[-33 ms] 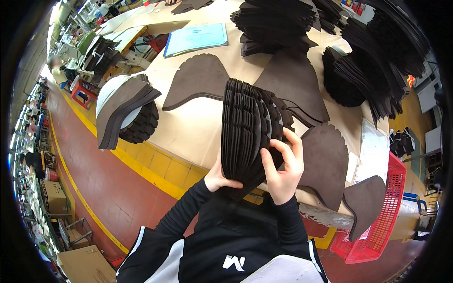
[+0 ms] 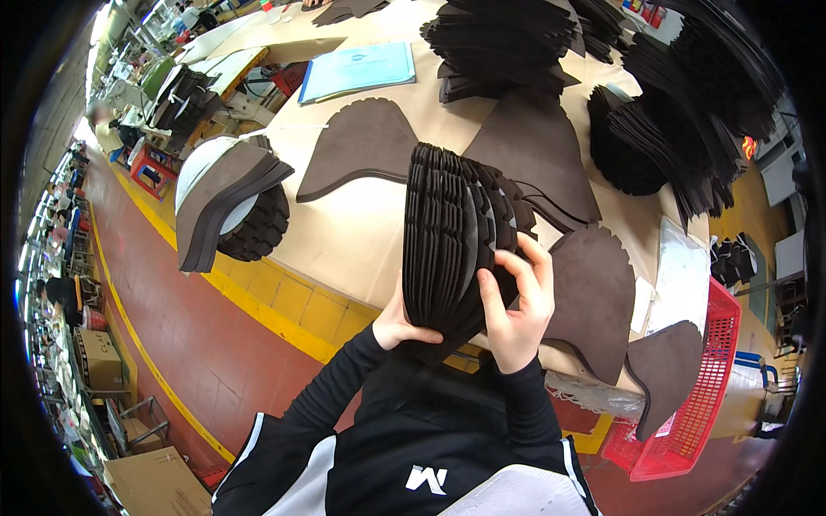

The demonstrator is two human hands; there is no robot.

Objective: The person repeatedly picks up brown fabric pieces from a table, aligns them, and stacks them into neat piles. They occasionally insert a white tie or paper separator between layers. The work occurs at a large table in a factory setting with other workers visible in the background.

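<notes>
A thick fanned stack of dark brown, scallop-edged cut pieces (image 2: pixel 434 241) stands upright in front of me, over the table's near edge. My left hand (image 2: pixel 397 323) is closed around its lower left, the thumb lying across the bottom near me. On the stack's right side my right hand (image 2: pixel 525 301) has its thumb and bent fingers against the layer edges, where lighter strips show between some layers. Single flat brown pieces lie close by: one behind to the left (image 2: pixel 361 142), one behind to the right (image 2: pixel 538 150), and one right of my right hand (image 2: pixel 589 292).
Tall piles of dark pieces (image 2: pixel 499 52) stand at the back and right (image 2: pixel 688 112) of the table. A light blue booklet (image 2: pixel 357 70) lies behind. At the left edge a small bundle (image 2: pixel 228 193) overhangs. A red plastic basket (image 2: pixel 680 439) sits at right, below a smaller brown piece (image 2: pixel 667 370).
My right thumb and fingers have shifted very slightly on the layer edges. Everything else looks the same.
</notes>
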